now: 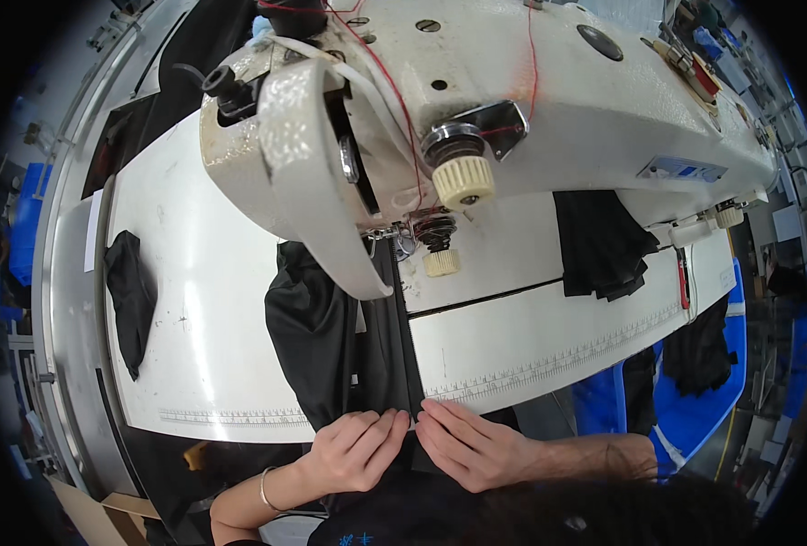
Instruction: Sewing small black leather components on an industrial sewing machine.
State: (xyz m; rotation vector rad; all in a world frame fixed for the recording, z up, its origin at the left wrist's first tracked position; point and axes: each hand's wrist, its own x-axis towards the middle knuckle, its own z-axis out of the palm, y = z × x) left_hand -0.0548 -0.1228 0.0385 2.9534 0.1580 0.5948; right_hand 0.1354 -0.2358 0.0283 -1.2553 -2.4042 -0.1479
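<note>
Black fabric (317, 318) lies bunched on the white sewing table (221, 328) and runs flat toward me from under the sewing machine (331, 173). At the table's front edge, my left hand (358, 450) is closed in a pinch on the near end of that fabric. Close beside it, my right hand (472, 444) also pinches the fabric, along its right edge. The fingertips of both hands almost meet. Red thread (394, 86) runs down the machine head. The needle area is partly hidden behind the white curved guard (308, 173).
A folded stack of black pieces (601, 246) lies right of the machine head, with a red-handled tool (683, 278) farther right. Another black piece (131, 305) lies at the far left. Below the table's right edge, a blue bin (699, 423) holds black fabric. A printed ruler (558, 358) follows the front edge.
</note>
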